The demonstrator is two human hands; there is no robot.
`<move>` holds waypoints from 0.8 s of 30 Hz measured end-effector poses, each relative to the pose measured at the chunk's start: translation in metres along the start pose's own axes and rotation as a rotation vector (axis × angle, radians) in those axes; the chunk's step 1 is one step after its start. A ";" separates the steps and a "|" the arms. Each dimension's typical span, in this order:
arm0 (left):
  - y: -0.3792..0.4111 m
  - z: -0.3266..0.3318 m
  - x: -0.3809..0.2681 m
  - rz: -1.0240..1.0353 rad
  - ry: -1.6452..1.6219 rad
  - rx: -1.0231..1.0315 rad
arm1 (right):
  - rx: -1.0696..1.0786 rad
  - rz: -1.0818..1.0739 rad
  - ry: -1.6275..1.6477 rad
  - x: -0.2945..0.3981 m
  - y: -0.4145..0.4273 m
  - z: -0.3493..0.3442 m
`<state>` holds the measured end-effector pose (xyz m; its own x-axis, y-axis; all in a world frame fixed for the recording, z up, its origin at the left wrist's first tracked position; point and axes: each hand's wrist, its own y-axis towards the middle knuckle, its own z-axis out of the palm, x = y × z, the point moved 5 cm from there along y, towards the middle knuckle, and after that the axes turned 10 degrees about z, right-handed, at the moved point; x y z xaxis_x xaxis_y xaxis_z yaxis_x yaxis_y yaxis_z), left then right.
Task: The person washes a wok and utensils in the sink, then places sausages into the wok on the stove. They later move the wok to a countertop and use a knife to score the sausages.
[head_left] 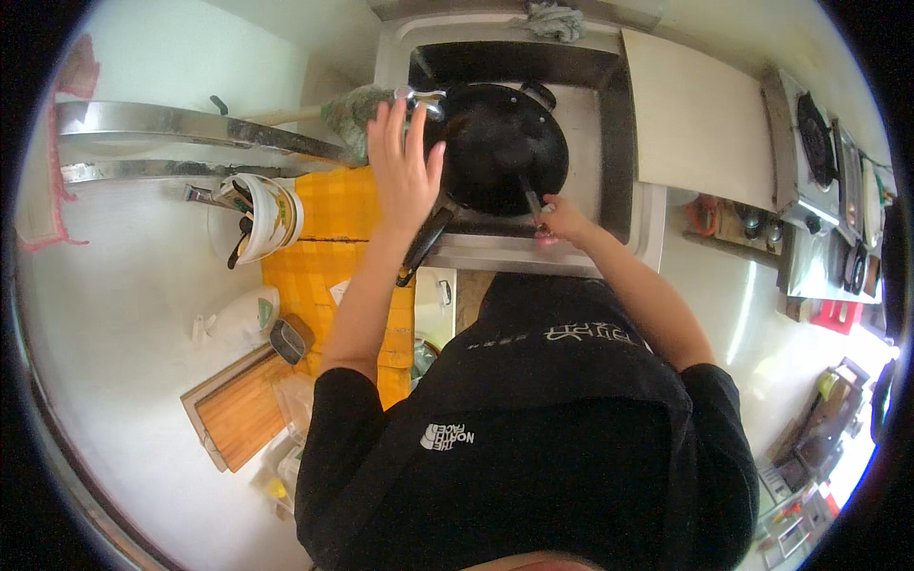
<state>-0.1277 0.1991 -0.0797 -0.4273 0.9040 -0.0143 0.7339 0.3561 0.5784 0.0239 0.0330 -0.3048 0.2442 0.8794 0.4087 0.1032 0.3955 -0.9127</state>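
Observation:
A black wok (493, 146) sits in the stainless steel sink (585, 143), its long handle (426, 243) reaching over the front rim towards me. My right hand (565, 219) grips a slim utensil (530, 194) with a pinkish end below the fist. The utensil's far end dips into the wok and blends with the dark surface, so its kind is unclear. At the wok's left side, my left hand (405, 160) is spread flat with its back towards me, holding nothing visible. Its fingertips are by the chrome faucet (428, 101); whether they touch it is hidden.
A grey-green cloth (553, 23) lies on the sink's back ledge. Right of the sink are a pale board (696, 121) and a gas stove (814, 150). Leftward, a white bucket of utensils (268, 218) stands by yellow checked cloth (332, 207), with a wooden cutting board (246, 410) nearer me.

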 end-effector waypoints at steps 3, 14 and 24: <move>0.023 0.026 0.031 0.095 0.031 0.025 | -0.169 0.040 -0.100 0.018 0.023 -0.007; 0.017 0.030 0.018 0.056 -0.174 -0.286 | -0.310 -0.205 -1.366 0.083 -0.060 -0.051; -0.162 0.078 -0.025 -0.049 0.046 0.590 | -0.566 -0.364 -1.224 0.106 0.028 -0.023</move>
<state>-0.1949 0.1376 -0.2368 -0.4808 0.8767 0.0139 0.8767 0.4804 0.0267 0.0747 0.1317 -0.2871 -0.8375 0.5376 0.0982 0.4200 0.7481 -0.5138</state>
